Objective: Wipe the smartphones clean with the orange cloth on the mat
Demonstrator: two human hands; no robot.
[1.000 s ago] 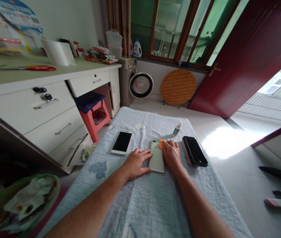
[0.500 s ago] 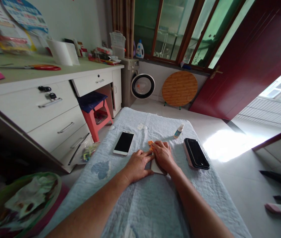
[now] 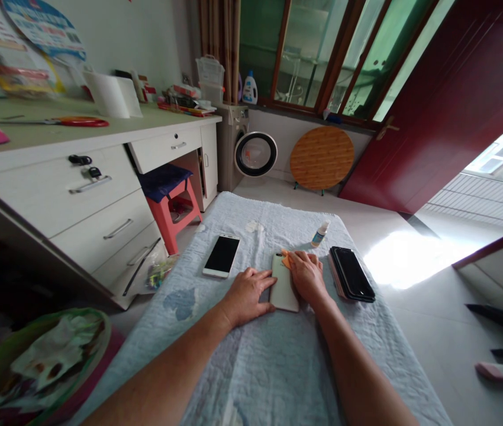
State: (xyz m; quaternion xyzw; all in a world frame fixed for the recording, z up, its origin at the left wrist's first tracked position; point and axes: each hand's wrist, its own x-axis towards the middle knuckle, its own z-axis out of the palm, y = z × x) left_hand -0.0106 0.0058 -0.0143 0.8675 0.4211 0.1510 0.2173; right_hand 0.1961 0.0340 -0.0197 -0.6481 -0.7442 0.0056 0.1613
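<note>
A white phone (image 3: 222, 256) lies face up at the left of the bench, its dark screen showing, well apart from the left hand (image 3: 248, 297) and angled so that its far end leans right. The left hand's grip stands loosely spread, thumb and fingers apart; its fingertips touch the left edge of a pale phone (image 3: 284, 290) and steady it rather than wrap around it. That pale phone is on the blue cloth (image 3: 251, 367) covering the bench, flat between the two hands, its long axis running away from the person with the far end tipped slightly left. It lies just right of the left grip and just left of the right hand (image 3: 308, 275), so neither hand is clearly nearer: the left one meets the side edge, the right one bears on the far right part. Its back faces up, whitish with a faint green-grey cast, smooth and plain, with rounded corners and a small dark camera spot near the far left corner; any lettering is too small to read. At that far end sits a crumpled orange wipe (image 3: 286, 258), pinched under the right grip, whose fingers are curled closed over it. Beyond the right hand stands an upright spray bottle (image 3: 319, 235), and farther right lies a stack of dark phones (image 3: 352, 273).
</note>
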